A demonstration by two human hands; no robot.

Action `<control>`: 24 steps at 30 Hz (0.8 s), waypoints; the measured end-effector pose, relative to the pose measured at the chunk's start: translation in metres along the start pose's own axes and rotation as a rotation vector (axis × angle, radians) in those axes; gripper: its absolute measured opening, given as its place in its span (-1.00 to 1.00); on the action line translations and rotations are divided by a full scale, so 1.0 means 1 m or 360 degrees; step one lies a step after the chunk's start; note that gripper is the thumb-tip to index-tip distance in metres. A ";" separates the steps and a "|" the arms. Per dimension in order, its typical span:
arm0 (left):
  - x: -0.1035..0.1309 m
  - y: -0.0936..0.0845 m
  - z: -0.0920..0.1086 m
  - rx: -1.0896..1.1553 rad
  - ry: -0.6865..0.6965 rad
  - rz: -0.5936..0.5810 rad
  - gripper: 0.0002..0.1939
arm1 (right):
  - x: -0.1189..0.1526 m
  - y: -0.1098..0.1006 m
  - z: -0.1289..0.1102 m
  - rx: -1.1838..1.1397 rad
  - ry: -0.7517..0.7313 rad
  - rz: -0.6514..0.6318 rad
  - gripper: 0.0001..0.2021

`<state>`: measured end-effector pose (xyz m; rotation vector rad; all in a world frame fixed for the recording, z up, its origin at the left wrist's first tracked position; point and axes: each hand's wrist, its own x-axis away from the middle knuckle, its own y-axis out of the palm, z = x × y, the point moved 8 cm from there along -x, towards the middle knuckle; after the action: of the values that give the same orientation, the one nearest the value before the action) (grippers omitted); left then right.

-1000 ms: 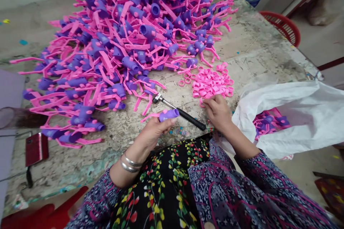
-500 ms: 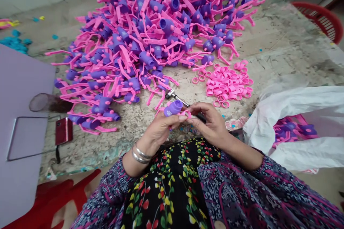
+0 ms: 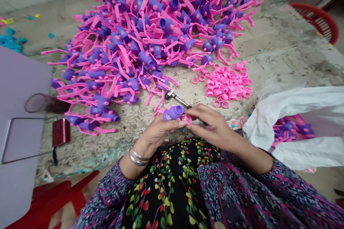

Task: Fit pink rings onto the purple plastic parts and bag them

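My left hand (image 3: pixel 156 130) is closed round a purple plastic part (image 3: pixel 173 113) with pink arms, its round open end tilted up to the right. Just below that end sits a small pink ring (image 3: pixel 187 118), against the left thumb tip. The index finger and thumb of my right hand (image 3: pixel 215 127) close on the ring from the right. The other right fingers are mostly hidden. Behind the right hand lies a small hammer (image 3: pixel 170 94) with a metal head and a dark handle, partly covered by the hand.
A big heap of purple and pink parts (image 3: pixel 146 57) covers the table's far side. Loose pink rings (image 3: pixel 228 82) lie in a pile at right. A white sack (image 3: pixel 259 114) holds more parts. A glass (image 3: pixel 36 103) and a dark red phone-like object (image 3: pixel 60 131) are at left.
The purple part has turned so its open end points more to the right, and the ring has shifted slightly lower. My right hand has flattened a little, with its fingers straighter.
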<state>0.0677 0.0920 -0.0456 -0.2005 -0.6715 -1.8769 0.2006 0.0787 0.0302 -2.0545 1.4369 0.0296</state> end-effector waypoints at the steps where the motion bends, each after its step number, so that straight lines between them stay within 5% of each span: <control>1: 0.001 0.000 0.000 -0.0006 -0.0002 -0.0021 -0.80 | 0.001 -0.001 0.001 -0.0020 0.0033 -0.0011 -0.68; 5: 0.005 0.005 0.003 -0.0008 0.0053 -0.0183 -0.75 | 0.005 -0.005 0.012 -0.0303 0.0294 0.0078 -0.71; 12: 0.005 0.010 0.001 0.0054 0.0023 -0.0232 -0.62 | 0.008 0.011 0.034 -0.1479 0.0759 0.0207 -0.76; 24: 0.010 0.008 -0.012 -0.0036 -0.0168 -0.0225 -0.65 | 0.017 0.020 0.054 -0.1776 0.1069 0.0224 -0.76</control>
<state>0.0726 0.0757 -0.0487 -0.2743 -0.7534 -2.0209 0.2081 0.0868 -0.0286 -3.0117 2.3149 0.2768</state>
